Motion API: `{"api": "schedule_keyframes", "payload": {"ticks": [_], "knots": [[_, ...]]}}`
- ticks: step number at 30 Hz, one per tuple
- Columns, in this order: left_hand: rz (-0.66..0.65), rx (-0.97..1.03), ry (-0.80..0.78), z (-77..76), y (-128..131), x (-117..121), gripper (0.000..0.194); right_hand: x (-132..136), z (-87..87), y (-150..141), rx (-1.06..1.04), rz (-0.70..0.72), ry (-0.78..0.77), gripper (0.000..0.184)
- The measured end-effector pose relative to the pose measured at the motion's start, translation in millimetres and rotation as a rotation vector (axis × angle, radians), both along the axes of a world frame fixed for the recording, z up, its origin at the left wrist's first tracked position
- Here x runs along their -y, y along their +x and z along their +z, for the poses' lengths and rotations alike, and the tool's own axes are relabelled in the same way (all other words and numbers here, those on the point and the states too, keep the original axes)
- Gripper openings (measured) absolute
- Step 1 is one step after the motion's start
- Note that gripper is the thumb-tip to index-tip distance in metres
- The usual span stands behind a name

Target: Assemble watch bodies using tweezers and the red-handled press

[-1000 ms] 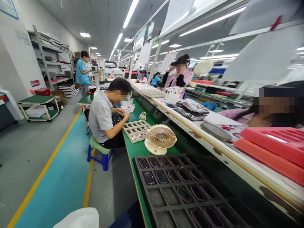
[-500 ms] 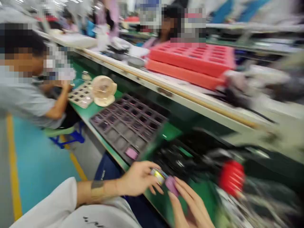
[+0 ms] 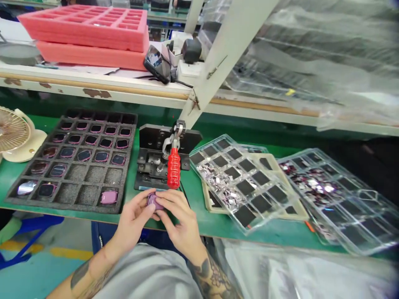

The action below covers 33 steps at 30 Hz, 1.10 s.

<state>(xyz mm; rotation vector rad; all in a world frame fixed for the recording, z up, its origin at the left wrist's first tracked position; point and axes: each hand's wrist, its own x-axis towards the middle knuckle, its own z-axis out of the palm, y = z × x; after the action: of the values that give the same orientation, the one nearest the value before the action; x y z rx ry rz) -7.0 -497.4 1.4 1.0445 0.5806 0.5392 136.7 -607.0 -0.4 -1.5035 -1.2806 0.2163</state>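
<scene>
My left hand and my right hand meet over the near edge of the green bench, both pinching one small purple watch case. Just beyond them stands a black press jig with a red handle. Left of the hands lies a black foam tray holding several purple and dark cases; one purple case sits in its near row. Clear plastic trays with small shiny parts lie to the right.
A beige desk fan stands at the far left. Pink foam trays are stacked on the raised shelf behind, next to a black scanner. More clear trays and plastic sheeting fill the right side.
The view has swung from the aisle and co-workers down to my own bench. My hands have come into view and now hold the purple case together in front of the jig.
</scene>
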Motion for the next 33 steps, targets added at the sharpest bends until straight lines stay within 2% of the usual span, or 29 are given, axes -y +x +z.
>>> {"api": "schedule_keyframes", "payload": {"ticks": [4, 7, 11, 16, 19, 24, 26, 30, 33], "knots": [[0.013, -0.015, 0.006, -2.1, 5, -2, 0.041, -1, -5.6, -4, -0.057, -0.023, -0.021, 0.045], [-0.006, -0.013, 0.051, -2.5, 2, -3, 0.039, 0, -12.1, -5, -0.224, -0.074, -0.066, 0.043], [-0.032, -0.035, 0.127, -1.1, -3, -5, 0.041, -1, -17.1, -2, -0.421, -0.004, -0.033, 0.024], [-0.069, -0.021, 0.157, -0.9, -6, -9, 0.036, -4, -11.9, 0, -0.524, 0.04, 0.043, 0.018], [-0.065, -0.016, 0.197, -3.5, -7, -10, 0.034, -5, -9.1, -4, -0.488, 0.044, 0.05, 0.021], [-0.018, -0.057, 0.356, -8.8, -9, -6, 0.023, -7, -7.1, -12, -0.314, -0.11, 0.018, 0.02], [0.01, -0.071, 0.423, -11.2, -11, -5, 0.018, -7, -5.3, -13, -0.243, -0.131, 0.008, 0.023], [0.023, -0.068, 0.451, -15.2, -16, -8, 0.015, -6, 1.3, -7, -0.155, -0.046, -0.012, 0.02], [-0.003, -0.057, 0.369, -16.5, -15, -10, 0.021, -6, 14.8, 4, -0.042, -0.01, -0.037, 0.006]]}}
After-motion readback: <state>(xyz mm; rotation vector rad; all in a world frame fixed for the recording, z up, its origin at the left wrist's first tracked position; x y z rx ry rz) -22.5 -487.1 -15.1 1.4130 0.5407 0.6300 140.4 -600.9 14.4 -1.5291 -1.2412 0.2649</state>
